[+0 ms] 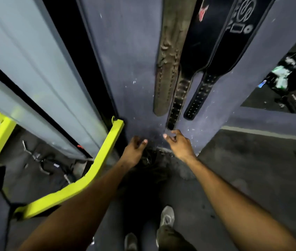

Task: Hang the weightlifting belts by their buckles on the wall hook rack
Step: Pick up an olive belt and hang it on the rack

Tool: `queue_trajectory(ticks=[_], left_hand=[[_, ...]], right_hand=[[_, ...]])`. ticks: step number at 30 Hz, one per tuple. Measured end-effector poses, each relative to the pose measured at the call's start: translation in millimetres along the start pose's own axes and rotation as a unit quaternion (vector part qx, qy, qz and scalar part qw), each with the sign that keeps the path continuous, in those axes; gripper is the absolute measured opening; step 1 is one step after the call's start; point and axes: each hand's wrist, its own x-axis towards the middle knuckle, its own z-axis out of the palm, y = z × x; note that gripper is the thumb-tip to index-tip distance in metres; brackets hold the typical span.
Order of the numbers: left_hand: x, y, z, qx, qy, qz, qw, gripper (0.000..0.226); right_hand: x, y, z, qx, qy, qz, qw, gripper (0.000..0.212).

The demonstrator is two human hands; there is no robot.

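Observation:
Three weightlifting belts hang down the dark blue wall (129,69): a worn brown belt (169,58) on the left, a black belt (188,73) in the middle and a black belt with white print (234,33) on the right. Their buckles and the hook rack are out of view above. My right hand (179,144) reaches low, its fingers loosely curled just below the middle belt's tip, holding nothing. My left hand (134,151) hangs beside it over a dark heap (150,158) at the wall's foot, fingers relaxed and holding nothing. What the heap is cannot be told.
A yellow-green machine frame (105,154) and grey upright panels (35,69) stand close on the left. A mirror (288,78) on the right reflects gym clutter. Dark rubber floor (252,169) spreads to the right. My shoes (167,216) are below.

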Motion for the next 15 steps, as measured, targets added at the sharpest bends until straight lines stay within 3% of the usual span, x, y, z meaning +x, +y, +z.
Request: queue_trajectory(ticks=[8, 15], left_hand=[[65.3, -60.8, 31.4, -0.015, -0.001, -0.103, 0.995, 0.037], [157.1, -150.3, 70.3, 0.065, -0.046, -0.157, 0.984, 0.044]], right_hand=[[76.7, 43.6, 38.0, -0.015, -0.090, 0.033, 0.995, 0.053], [159.0, 119.7, 130.7, -0.024, -0.140, 0.096, 0.985, 0.051]])
